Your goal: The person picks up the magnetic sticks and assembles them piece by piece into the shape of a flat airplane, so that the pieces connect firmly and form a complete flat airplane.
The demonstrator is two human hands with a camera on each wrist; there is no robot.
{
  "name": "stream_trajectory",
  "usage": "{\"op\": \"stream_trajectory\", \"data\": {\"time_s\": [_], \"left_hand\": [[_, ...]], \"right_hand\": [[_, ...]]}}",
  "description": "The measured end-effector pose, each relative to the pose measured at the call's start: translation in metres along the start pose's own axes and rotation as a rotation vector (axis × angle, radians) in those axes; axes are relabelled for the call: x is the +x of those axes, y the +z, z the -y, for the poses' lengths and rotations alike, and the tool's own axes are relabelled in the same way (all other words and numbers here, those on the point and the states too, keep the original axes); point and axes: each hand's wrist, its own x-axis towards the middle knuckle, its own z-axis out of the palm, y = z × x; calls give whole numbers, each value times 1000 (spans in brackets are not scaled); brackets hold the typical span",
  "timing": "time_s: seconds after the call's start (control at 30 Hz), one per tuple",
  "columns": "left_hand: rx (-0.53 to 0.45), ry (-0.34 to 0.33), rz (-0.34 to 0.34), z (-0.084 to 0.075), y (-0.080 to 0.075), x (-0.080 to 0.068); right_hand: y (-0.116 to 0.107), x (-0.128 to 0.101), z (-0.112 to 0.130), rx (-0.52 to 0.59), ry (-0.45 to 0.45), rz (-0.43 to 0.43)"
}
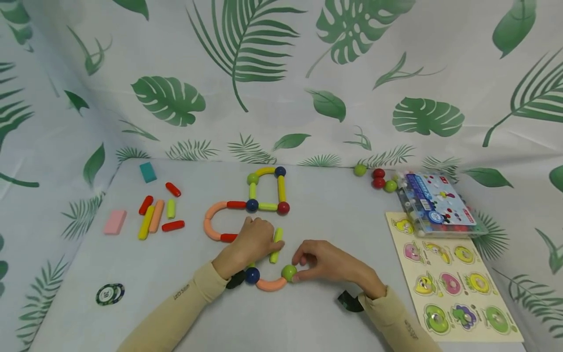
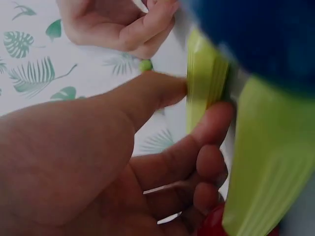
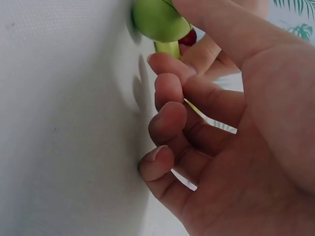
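My left hand (image 1: 255,239) pinches a yellow-green magnetic stick (image 1: 276,244) between thumb and index finger. In the left wrist view another yellow-green stick (image 2: 270,157) slants close by, below a large blue ball (image 2: 261,34). My right hand (image 1: 327,261) has its thumb and index finger about a green ball (image 1: 289,272), its other fingers curled. An orange curved stick (image 1: 271,284) joins that ball to a dark blue ball (image 1: 252,275). Beyond the left hand lies a joined shape of sticks and balls, with an orange curve (image 1: 211,220) and a red ball (image 1: 283,208).
Loose sticks, including a yellow one (image 1: 146,222), lie left near a pink block (image 1: 115,222), a teal block (image 1: 148,172) and patterned chips (image 1: 110,294). Right are a clear plastic box (image 1: 440,200), a fruit puzzle board (image 1: 418,288), and red and green balls (image 1: 378,183).
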Motion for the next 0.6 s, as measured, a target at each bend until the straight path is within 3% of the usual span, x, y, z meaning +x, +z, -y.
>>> {"op": "stream_trajectory", "data": {"time_s": [0.23, 0.6], "left_hand": [[-95, -7, -48, -2, 2, -2], [-58, -7, -77, -7, 4, -3]], "right_hand": [[4, 1, 1, 3, -8, -5], [8, -2, -4, 33, -83, -69]]}}
